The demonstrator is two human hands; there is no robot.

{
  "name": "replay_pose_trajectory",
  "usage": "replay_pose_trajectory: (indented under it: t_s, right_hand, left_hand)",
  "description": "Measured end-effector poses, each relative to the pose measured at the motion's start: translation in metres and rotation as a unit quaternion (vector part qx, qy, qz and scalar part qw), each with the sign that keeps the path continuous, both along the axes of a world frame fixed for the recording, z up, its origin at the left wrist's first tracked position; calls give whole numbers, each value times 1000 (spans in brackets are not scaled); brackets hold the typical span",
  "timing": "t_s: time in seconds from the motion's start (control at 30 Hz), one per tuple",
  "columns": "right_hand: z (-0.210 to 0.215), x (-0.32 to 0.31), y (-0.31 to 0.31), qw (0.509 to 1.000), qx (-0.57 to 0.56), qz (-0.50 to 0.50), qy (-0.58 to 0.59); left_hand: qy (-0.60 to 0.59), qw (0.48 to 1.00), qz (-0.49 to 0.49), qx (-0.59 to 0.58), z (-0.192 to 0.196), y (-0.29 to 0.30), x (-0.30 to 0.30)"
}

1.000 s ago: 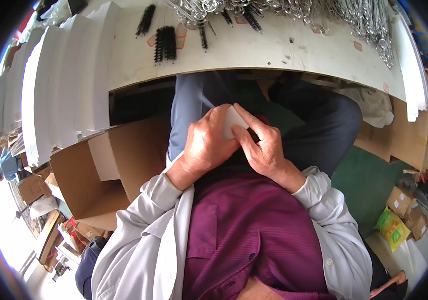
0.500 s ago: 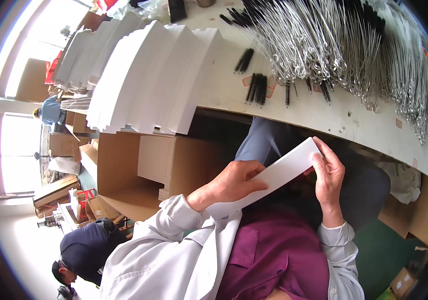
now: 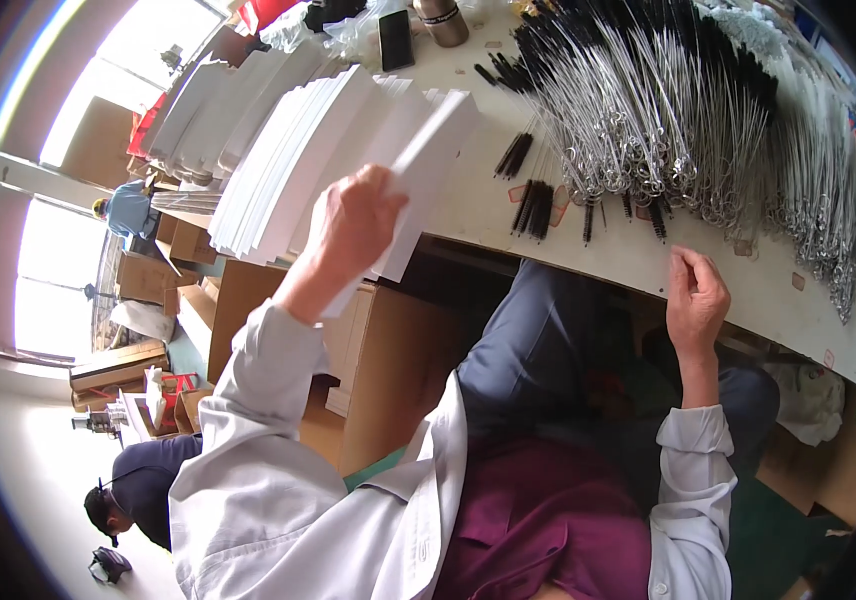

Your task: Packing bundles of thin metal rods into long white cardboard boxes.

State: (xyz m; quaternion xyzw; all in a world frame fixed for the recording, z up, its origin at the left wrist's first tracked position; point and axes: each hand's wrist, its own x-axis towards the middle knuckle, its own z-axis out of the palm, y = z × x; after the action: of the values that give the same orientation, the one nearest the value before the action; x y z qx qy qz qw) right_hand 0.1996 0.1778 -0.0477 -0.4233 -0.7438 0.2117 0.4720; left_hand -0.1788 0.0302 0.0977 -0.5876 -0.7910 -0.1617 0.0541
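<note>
My left hand (image 3: 353, 225) is closed on a long, flat white box (image 3: 435, 137), slightly blurred, at the near right side of the white box stacks (image 3: 293, 155). Its lower end shows below my wrist. Over the table's front edge, my right hand (image 3: 698, 298) has its fingers curled and pressed together, with nothing visible in them. Beyond that hand lies a large heap of wire cleaning brushes (image 3: 628, 140) with black bristles and looped ends. Several brushes (image 3: 536, 209) lie apart, their bristle ends toward me.
A black phone (image 3: 396, 41) and a metal flask (image 3: 442, 22) stand at the back of the pale table (image 3: 468, 190). Below the stacks is an open cardboard box (image 3: 403, 345). A person in dark clothing (image 3: 153, 485) bends at the lower left; another in blue (image 3: 129, 209) is farther off.
My left hand has carried the white box from my lap up and left to the stacks. My right hand has let go of it and moved right, its fingers now curled.
</note>
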Motion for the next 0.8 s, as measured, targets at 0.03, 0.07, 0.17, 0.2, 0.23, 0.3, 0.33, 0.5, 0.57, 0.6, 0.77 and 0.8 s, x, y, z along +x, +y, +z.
replay_pose_trajectory:
  t_s: [0.03, 0.07, 0.17, 0.2, 0.23, 0.3, 0.33, 0.5, 0.57, 0.6, 0.77, 0.8]
  right_hand:
    - [1, -2, -1, 1000, 0, -2, 2]
    - [3, -3, -2, 1000, 2, -4, -7]
    - [4, -4, -4, 1000, 8, -11, -15]
    - [5, -3, -5, 1000, 14, -12, -14]
    - [4, -3, -4, 1000, 14, -15, -14]
    - [2, -3, -5, 999, 31, -17, -20]
    - [2, -3, -5, 999, 30, -19, -20]
    - [1, -6, -5, 999, 42, -14, -20]
    - [1, -5, -6, 999, 28, -15, -20]
    - [2, -4, -6, 1000, 15, -13, -19]
    - [0, 6, -1, 997, 63, -26, -28]
    - [2, 3, -1, 999, 38, -18, -20]
  left_hand:
    - [42, 999, -4, 20, -5, 9, -15]
    - [57, 998, 18, 0, -3, 19, -27]
    - [155, 987, 26, -34, -7, 47, -52]
    - [156, 987, 23, -34, -9, 54, -57]
    - [206, 976, 29, -63, -11, 61, -59]
    - [256, 962, 34, -91, -18, 65, -62]
    - [278, 955, 37, -94, -20, 66, -61]
    - [280, 953, 56, -104, -4, 50, -39]
    - [257, 962, 43, -88, 7, 43, -22]
    - [255, 962, 40, -89, 9, 39, -15]
    - [162, 984, -78, 11, 8, 32, 39]
    - [113, 988, -102, 9, 5, 28, 53]
